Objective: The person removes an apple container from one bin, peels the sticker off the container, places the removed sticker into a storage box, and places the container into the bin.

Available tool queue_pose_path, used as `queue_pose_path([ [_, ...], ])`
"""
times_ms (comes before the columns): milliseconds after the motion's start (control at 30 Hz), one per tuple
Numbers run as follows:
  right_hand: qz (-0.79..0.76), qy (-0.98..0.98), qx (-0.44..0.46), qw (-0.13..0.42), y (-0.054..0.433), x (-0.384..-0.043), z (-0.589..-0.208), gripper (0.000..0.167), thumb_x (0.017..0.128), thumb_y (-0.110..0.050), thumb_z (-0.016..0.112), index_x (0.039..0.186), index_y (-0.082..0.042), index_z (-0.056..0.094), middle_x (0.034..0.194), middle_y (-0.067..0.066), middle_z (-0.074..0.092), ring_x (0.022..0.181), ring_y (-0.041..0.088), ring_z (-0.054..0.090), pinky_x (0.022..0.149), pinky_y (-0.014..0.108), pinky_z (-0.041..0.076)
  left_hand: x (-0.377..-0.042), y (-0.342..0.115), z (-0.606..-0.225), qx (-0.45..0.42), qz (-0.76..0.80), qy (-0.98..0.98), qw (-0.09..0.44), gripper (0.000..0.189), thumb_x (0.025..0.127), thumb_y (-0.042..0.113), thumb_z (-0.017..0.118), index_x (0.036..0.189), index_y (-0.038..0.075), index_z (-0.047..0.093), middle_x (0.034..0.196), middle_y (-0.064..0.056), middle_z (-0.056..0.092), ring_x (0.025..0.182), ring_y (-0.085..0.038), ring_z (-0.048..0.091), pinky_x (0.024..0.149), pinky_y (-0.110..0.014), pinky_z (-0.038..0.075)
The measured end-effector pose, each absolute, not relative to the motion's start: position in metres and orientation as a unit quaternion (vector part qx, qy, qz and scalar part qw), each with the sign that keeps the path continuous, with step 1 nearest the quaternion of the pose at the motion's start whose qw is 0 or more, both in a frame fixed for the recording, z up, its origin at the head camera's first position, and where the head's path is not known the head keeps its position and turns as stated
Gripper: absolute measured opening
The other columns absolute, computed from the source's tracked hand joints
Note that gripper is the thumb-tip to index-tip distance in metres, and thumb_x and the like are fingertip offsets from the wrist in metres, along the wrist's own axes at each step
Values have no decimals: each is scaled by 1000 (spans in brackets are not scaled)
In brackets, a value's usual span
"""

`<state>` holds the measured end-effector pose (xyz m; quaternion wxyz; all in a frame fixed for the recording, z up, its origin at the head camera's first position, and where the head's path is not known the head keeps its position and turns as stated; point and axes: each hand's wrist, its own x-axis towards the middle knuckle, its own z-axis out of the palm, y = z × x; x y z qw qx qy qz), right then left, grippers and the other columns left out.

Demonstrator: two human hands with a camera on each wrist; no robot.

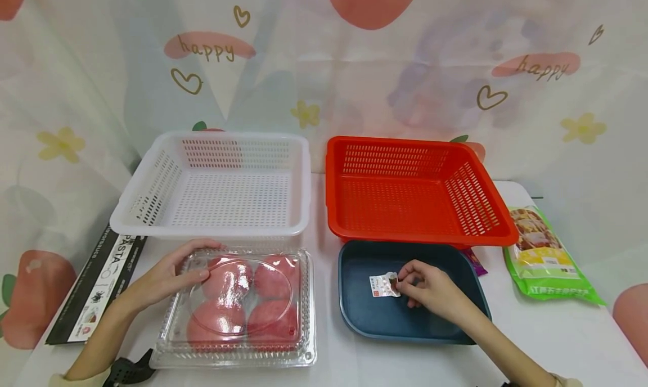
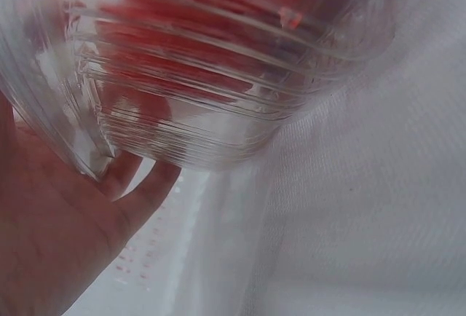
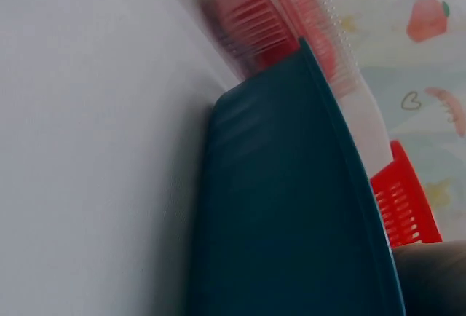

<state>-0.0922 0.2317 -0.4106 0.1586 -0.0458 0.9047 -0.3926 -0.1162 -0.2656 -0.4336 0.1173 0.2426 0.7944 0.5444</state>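
A clear plastic clamshell box [image 1: 233, 356] with several round red items [image 1: 228, 280] inside stands at the front left. My left hand [image 1: 164, 271] grips its far left corner, thumb over the lid; the left wrist view shows fingers [image 2: 149, 192] hooked at the ribbed side. Over the dark blue tray [image 1: 364, 319], my right hand [image 1: 430, 288] pinches a small white and brown snack packet [image 1: 383, 285] between thumb and fingers. In the right wrist view the tray's wall [image 3: 284, 185] hides the packet and fingertips.
Behind the box sits a white plastic basket [image 1: 212, 229], and behind the tray a red basket [image 1: 420, 235]. A green food bag [image 1: 549, 257] lies at right, a purple packet [image 1: 474, 261] partly hidden by the tray. A black pasta box [image 1: 96, 291] lies at left.
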Motion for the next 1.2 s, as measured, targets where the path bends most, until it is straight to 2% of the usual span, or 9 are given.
queue_pose_path([
  [367, -290, 951, -66, 88, 234, -96, -409, 10, 87, -11, 71, 91, -7, 63, 70, -1, 64, 53, 5, 53, 56, 16, 48, -116, -267, -434, 231, 546, 796, 119, 46, 94, 3, 55, 138, 13, 46, 134, 10, 50, 116, 0, 53, 89, -23, 49],
  [533, -286, 954, -85, 28, 232, -101, -401, 9, 87, -10, 71, 91, -7, 63, 71, -1, 64, 53, 3, 50, 54, 17, 47, -116, -268, -435, 225, 538, 803, 119, 46, 94, 5, 56, 138, 15, 47, 134, 10, 50, 117, 0, 53, 89, -25, 49],
  [633, -325, 940, -101, 7, 221, -102, -395, 9, 88, -9, 70, 94, -8, 63, 74, 1, 65, 55, 5, 53, 55, 19, 49, -116, -268, -436, 223, 534, 807, 121, 46, 94, 7, 56, 139, 17, 47, 135, 10, 50, 115, -1, 53, 88, -26, 50],
  [767, -423, 897, -116, 44, 195, -96, -387, 13, 91, -14, 66, 102, -7, 62, 83, 11, 65, 61, 16, 61, 57, 25, 54, -116, -268, -436, 224, 528, 810, 119, 46, 94, 7, 57, 138, 18, 48, 135, 10, 50, 117, 0, 52, 89, -26, 49],
  [900, -502, 849, -117, 118, 162, -89, -379, 28, 93, -21, 65, 117, -8, 58, 104, 15, 63, 81, 21, 63, 68, 26, 57, -116, -267, -434, 222, 525, 813, 119, 46, 94, 8, 58, 138, 19, 48, 136, 7, 50, 119, 1, 49, 88, -26, 49],
  [1033, -530, 822, -115, 173, 131, -88, -377, 44, 94, -25, 64, 133, -16, 48, 132, 13, 52, 109, 23, 58, 84, 21, 53, -117, -264, -430, 215, 524, 815, 120, 45, 94, 10, 59, 137, 20, 49, 137, 1, 50, 120, 1, 47, 90, -27, 48],
  [1167, -530, 813, -123, 207, 106, -86, -382, 60, 93, -28, 65, 145, -23, 37, 144, 12, 39, 126, 29, 49, 94, 31, 51, -115, -263, -429, 195, 531, 815, 126, 46, 94, 12, 60, 137, 20, 48, 137, -2, 50, 118, 1, 50, 91, -28, 48],
  [1200, -528, 812, -129, 213, 101, -85, -383, 63, 92, -29, 65, 147, -23, 34, 146, 11, 36, 128, 31, 47, 95, 36, 51, -114, -264, -429, 186, 537, 812, 132, 46, 94, 12, 60, 138, 20, 48, 136, -4, 51, 116, -3, 53, 89, -30, 50],
])
